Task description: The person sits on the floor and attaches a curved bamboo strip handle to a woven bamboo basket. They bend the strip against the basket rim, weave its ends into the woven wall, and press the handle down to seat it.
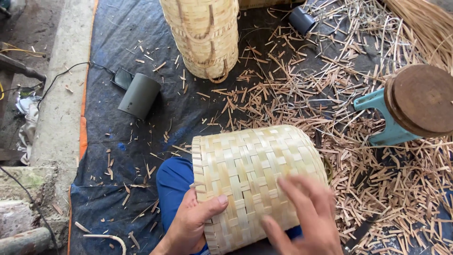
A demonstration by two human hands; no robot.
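On my lap, over my blue trouser leg (173, 184), lies the woven bamboo basket (255, 174), tipped on its side. Its long axis runs across me from left to right and a little away: the rimmed edge faces my left side, and the rounded far end points toward the right, near the stool.

My left hand (191, 226) is the nearer one to that rim. It grips the edge from below and outside, thumb hooked over the weave and pressed flat against the strips, the other fingers hidden behind or under the basket, so I cannot tell how they sit. My right hand (306, 217) lies over the near wall of the basket with the fingers spread and pointing up and left across the weave; it is blurred, so I cannot say whether the fingertips press down or only brush the surface. It pinches nothing that I can see.

So the basket lies just ahead of both hands, between them and the littered ground, left hand at the rim end, right hand at the middle of the body.

Around me the dark tarp (118, 56) is strewn with bamboo offcuts (330, 94), thickest on the right. A second, taller basket (203, 35) stands well apart ahead. A grey pipe piece (139, 95) lies to the left of it beside a phone (123, 78), and a teal stool with a round brown top (417, 101) stands to my right, near the basket's far end but apart from it.
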